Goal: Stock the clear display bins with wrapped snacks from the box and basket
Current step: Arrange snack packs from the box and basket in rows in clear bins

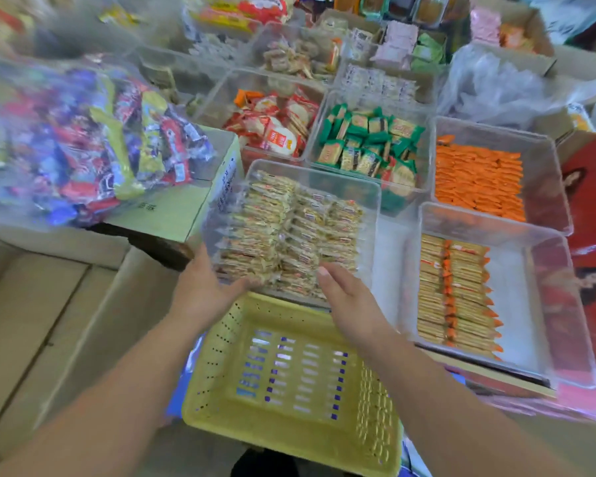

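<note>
A clear bin in the centre is packed with rows of pale wrapped snacks. My left hand touches the bin's near left corner with fingers straight. My right hand hovers at the near edge, fingers extended toward the snacks and holding nothing. Just below both hands sits a yellow perforated basket with nothing in it. An open cardboard box stands at the left, its inside bare.
Other clear bins hold orange-edged crackers, orange packets, green-wrapped biscuits and red-and-white packets. A large clear bag of mixed colourful sweets lies on a closed carton at the left. A crumpled plastic bag sits at back right.
</note>
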